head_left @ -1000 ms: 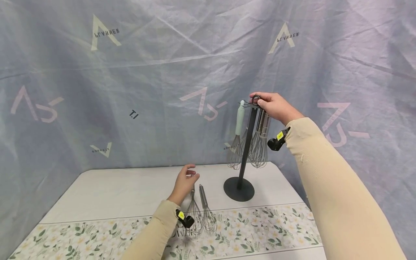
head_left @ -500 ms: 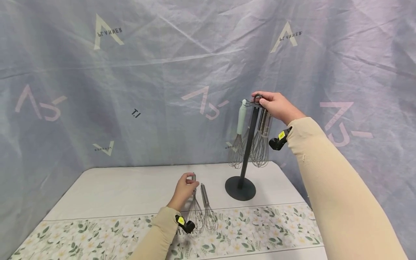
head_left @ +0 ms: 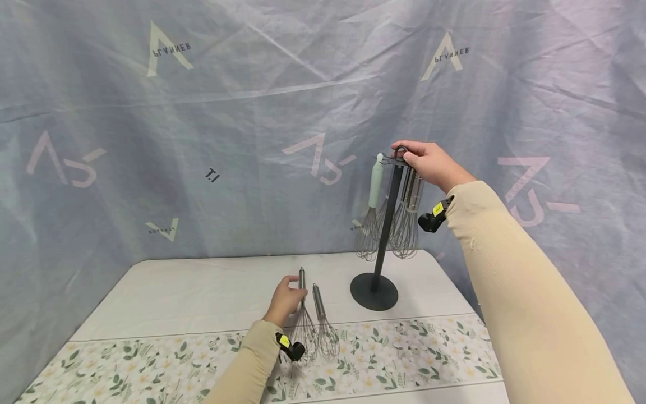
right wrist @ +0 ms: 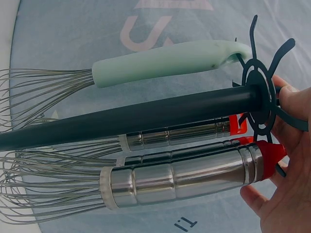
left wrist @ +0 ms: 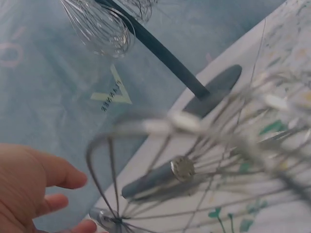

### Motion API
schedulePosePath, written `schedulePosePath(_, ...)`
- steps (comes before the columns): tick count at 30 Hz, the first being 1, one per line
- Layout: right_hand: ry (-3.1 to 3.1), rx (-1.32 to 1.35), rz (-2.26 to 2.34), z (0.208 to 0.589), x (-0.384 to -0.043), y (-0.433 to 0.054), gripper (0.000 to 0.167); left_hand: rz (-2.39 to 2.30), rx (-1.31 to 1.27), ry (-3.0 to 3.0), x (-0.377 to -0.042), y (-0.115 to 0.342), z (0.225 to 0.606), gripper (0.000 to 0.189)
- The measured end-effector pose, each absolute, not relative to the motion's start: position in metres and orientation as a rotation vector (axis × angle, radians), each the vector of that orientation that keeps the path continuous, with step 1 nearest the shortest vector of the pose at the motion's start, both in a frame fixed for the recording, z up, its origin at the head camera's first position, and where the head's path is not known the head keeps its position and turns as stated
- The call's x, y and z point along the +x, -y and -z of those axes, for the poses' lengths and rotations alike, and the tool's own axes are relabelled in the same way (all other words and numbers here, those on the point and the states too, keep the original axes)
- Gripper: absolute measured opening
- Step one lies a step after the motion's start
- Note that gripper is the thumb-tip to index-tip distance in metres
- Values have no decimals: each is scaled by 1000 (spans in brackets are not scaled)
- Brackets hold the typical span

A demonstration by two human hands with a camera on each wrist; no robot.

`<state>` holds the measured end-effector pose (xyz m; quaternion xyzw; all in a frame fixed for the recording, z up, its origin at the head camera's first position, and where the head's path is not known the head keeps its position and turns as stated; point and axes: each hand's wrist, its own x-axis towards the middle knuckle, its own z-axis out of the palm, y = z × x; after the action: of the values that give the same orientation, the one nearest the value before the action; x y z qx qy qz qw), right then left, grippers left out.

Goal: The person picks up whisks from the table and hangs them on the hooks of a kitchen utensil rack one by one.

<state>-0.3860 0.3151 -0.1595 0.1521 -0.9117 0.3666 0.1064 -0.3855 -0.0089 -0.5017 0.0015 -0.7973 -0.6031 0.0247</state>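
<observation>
Down at the table my left hand (head_left: 285,302) is beside the handle of a metal whisk (head_left: 302,279). Its thumb and fingers stand apart in the left wrist view, with the blurred wires of that whisk (left wrist: 150,127) in front. A smaller metal whisk (head_left: 319,301) lies just to the right. My right hand (head_left: 429,163) holds the ring at the top of a black whisk stand (head_left: 387,219). From the stand's hooks hang a whisk with a pale green handle (right wrist: 165,63) and several steel-handled whisks (right wrist: 184,174) with red ends. My palm partly hides the hooks.
The stand's round base (head_left: 374,292) sits on the right side of the white table (head_left: 212,292). A floral strip (head_left: 166,365) runs along the near part. Behind the table hangs a grey-blue printed cloth (head_left: 242,140).
My left hand has come down and nearer along the larger whisk's handle, leaving the handle's far end showing. The right hand stays at the stand's top; the view has shifted slightly.
</observation>
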Motion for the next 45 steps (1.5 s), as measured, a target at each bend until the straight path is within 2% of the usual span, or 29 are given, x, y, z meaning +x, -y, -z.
schedulePosePath(10,2700,427,-1106,159,-385,-316,44,1864,54,2511,-390,9,515,60)
schedulePosePath(16,2698,438,-1122,159,-383,-314,44,1858,49,2534,-392,10,517,55)
schedulePosePath(25,2700,443,-1104,155,-384,-312,45,2026,90,2468,-389,12,508,54)
schedulePosePath(41,2709,427,-1118,155,-384,-313,45,2012,62,2442,-399,19,489,54)
schedulePosePath(45,2711,420,-1135,157,-385,-313,45,2029,28,2411,-400,21,483,59)
